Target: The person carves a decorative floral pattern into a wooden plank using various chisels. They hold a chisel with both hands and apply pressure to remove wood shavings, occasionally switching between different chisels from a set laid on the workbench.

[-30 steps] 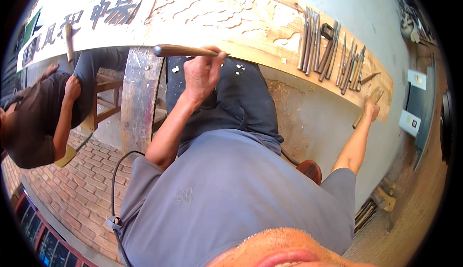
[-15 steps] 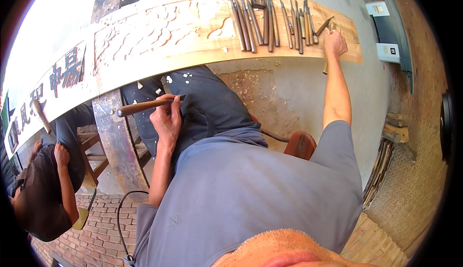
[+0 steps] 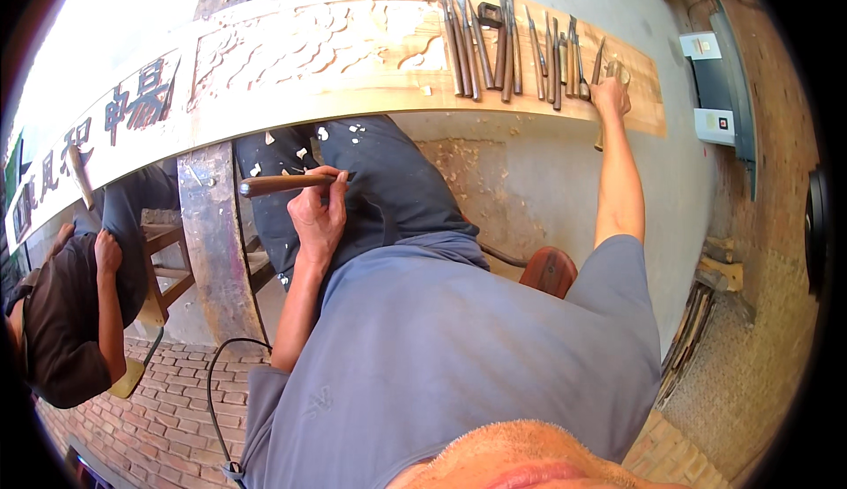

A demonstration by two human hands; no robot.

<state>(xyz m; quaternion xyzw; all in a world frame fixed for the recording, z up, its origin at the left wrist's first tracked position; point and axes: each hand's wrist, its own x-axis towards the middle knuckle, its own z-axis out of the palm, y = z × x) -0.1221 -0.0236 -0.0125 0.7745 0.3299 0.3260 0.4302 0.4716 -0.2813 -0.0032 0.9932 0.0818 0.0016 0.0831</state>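
Note:
My left hand [image 3: 319, 220] is closed around a carving chisel [image 3: 269, 185] held over my lap. Its brown wooden handle points left, and the short dark blade shows past my fingers. At the right end of a long carved wooden board [image 3: 353, 105], my right hand [image 3: 610, 98] is closed on what looks like a wooden mallet [image 3: 599, 142]; its handle sticks out below the hand and a pale rounded head shows above. Just left of that hand lies a single chisel [image 3: 598, 58]. Several more carving chisels [image 3: 459, 48] lie side by side on the board.
A dark square metal piece [image 3: 490, 16] sits among the chisels. Carved characters [image 3: 139, 101] mark the board's left part, above a wooden trestle [image 3: 207, 224]. Another person [image 3: 75, 312] sits at far left, near another wooden handle [image 3: 79, 176]. Wood chips dot my trousers [image 3: 375, 171].
The chisel beside my right hand was slanted and now lies more nearly in line with the others. My left hand still holds its chisel. The whole view has shifted slightly.

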